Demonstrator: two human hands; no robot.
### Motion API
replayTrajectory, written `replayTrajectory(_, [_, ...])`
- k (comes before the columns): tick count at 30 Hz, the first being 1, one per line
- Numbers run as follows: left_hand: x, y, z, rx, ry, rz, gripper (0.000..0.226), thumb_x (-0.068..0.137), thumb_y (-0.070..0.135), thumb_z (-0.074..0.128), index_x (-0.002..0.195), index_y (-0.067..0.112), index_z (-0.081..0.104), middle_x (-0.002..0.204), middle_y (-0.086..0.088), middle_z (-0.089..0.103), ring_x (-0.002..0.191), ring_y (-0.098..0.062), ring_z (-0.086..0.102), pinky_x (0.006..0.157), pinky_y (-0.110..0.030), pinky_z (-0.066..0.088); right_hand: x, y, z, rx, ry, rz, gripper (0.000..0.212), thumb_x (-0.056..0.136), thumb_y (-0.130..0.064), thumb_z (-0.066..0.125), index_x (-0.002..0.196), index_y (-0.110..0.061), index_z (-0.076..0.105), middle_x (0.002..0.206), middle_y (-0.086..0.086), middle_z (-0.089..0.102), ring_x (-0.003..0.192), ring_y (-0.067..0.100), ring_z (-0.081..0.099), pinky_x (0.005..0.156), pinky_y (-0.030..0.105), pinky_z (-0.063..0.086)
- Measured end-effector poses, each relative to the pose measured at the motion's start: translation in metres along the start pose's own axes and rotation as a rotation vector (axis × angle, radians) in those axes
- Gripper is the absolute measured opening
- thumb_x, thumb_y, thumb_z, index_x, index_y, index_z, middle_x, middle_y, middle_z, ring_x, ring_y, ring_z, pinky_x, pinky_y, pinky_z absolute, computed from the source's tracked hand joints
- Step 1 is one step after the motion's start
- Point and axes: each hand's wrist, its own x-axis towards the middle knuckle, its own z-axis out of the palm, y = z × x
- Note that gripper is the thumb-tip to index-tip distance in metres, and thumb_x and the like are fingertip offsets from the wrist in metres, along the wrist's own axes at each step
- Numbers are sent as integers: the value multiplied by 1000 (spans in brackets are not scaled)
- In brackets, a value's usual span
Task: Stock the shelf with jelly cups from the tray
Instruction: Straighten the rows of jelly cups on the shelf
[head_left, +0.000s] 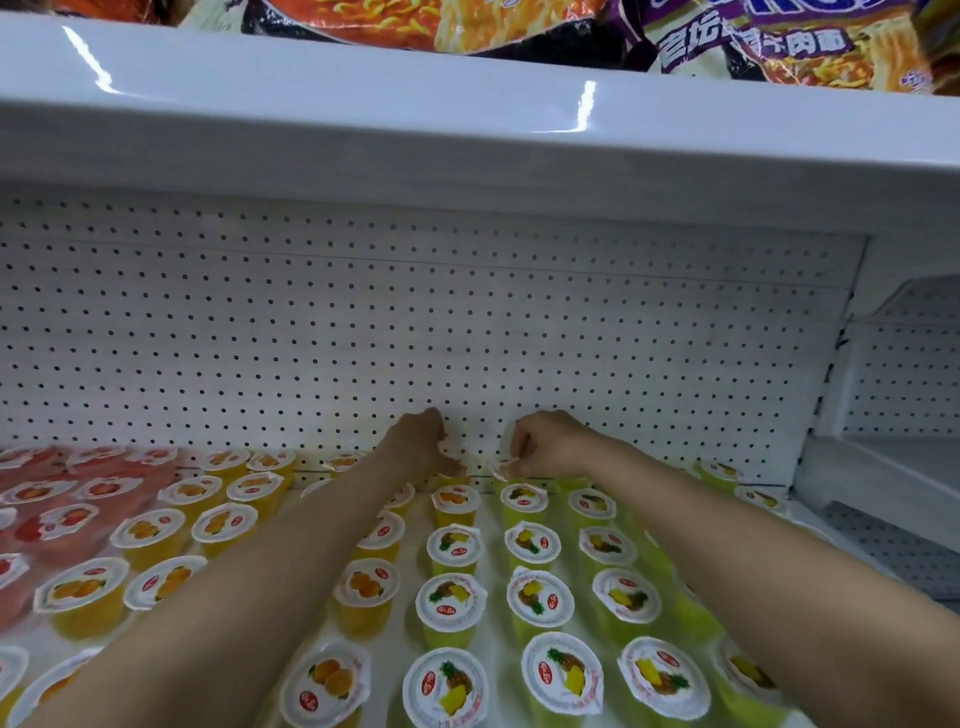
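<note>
While both hands grasp back-row cups, left (423, 441) one, right (545, 441) one, four pineapple columns show.

Both arms outstretched, left grip (423, 441) and right grip (545, 444) curled.

Jelly cups (451, 603) in rows on the shelf (493, 525), before the pegboard (415, 332).

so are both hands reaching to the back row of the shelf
Yes, the left hand and right hand are both at the rear jelly cups, against the pegboard back panel.
</note>
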Motion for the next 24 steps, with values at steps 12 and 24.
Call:
replayTrajectory(12, [-34,26,-9,153,-264,72,57,78,40,79,117,8,54,119,-8,58,109,-25,56,77,-28,42,-13,-13,2,-137,-176,-29,50,75,-37,85,117,-19,65,116,-1,64,95,15,58,78,26,48])
replayTrajectory(24, [-51,24,-15,79,-173,70,50,79,37,79,113,13,52,112,-3,55,96,-19,49,75,-27,40,-24,-17,5,-107,-59,-22,56,77,-44,82,122,-17,61,118,2,63,101,17,57,80,27,46])
